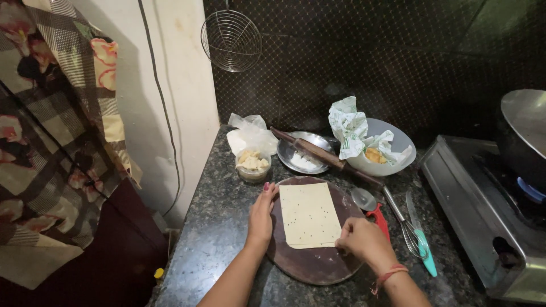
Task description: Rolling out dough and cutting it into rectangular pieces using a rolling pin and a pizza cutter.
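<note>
A pale rectangular sheet of rolled dough (307, 214), dotted with dark seeds, lies on a round dark brown board (318, 264) on the granite counter. My left hand (261, 215) rests flat on the board's left rim, fingers stretched beside the dough's left edge. My right hand (360, 239) is curled at the dough's lower right corner, fingertips pinching or pressing its edge.
A wooden rolling pin (321, 155) lies across a steel plate (296, 149) of flour. Behind stand a small cup of dough scraps (252, 164) and a bowl with crumpled paper (380, 149). A whisk (405, 223), knife (422, 239) and red-handled cutter (375, 213) lie right. A stove (483, 216) carries a pan.
</note>
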